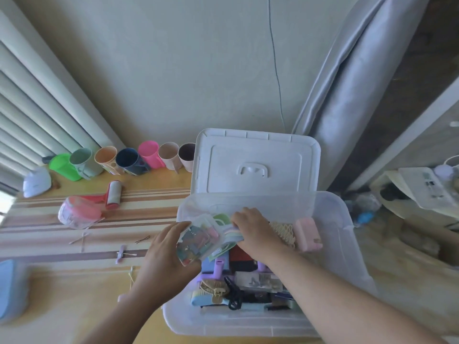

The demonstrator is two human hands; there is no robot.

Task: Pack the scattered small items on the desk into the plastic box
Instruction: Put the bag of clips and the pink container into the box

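The clear plastic box (332, 234) stands on the desk with its white lid (255, 162) leaning upright behind it. Inside lie many small items: a pink block (308, 234), a beige mesh piece (283, 232), purple pieces and black clips. My left hand (166, 259) grips a small clear case of coloured clips (198, 239) over the box's left rim. My right hand (255, 232) rests inside the box, its fingers on the pastel items beside that case. On the desk remain a purple clip (121, 254), a black hairpin (142, 240) and cotton swabs (82, 240).
A row of coloured cups (129, 160) lines the back of the desk. A red lint roller (113, 194) and a pink-lidded container (79, 213) sit at the left. A blue object (12, 291) lies at the near left edge. A grey curtain (347, 95) hangs behind the box.
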